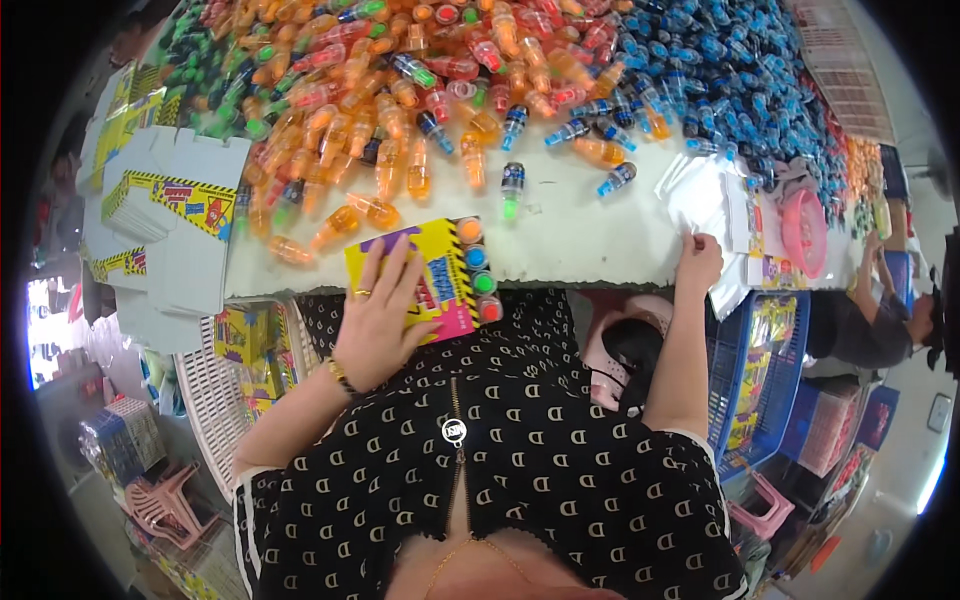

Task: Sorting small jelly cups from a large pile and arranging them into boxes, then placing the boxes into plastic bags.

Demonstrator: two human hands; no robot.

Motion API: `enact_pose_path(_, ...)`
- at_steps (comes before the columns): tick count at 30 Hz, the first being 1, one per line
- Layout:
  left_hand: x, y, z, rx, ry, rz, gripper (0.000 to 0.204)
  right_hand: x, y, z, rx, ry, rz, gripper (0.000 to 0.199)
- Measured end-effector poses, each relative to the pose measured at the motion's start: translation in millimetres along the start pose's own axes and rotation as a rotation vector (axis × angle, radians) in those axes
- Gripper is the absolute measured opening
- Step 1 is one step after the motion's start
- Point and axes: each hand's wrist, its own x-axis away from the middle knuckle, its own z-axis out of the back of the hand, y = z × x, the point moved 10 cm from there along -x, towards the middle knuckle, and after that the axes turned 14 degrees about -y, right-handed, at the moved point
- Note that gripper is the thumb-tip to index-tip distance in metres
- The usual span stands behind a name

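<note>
four round caps (478,270) in glossy cardboard box (425,270)

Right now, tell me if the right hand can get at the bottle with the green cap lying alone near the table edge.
Probably yes: the right hand rests on clear plastic sheets at the table edge, and bare white tabletop lies between it and the lone bottle.
</note>
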Motion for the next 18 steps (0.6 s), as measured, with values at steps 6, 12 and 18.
enact_pose_path(6,-25.2,8.2,3.9,-0.042,0.031,-0.110,0.073,-13.8,28.8,-6.2,-0.190,-0.046,0.146,0.023)
enact_pose_path(12,-18.9,15.8,3.1,-0.134,-0.016,-0.147,0.072,-14.4,32.1,1.6,-0.132,-0.085,-0.022,0.025)
enact_pose_path(18,-23.7,7.6,19.6,-0.070,-0.014,-0.112,0.061,-44.2,64.0,10.5,-0.119,-0.018,0.119,0.025)
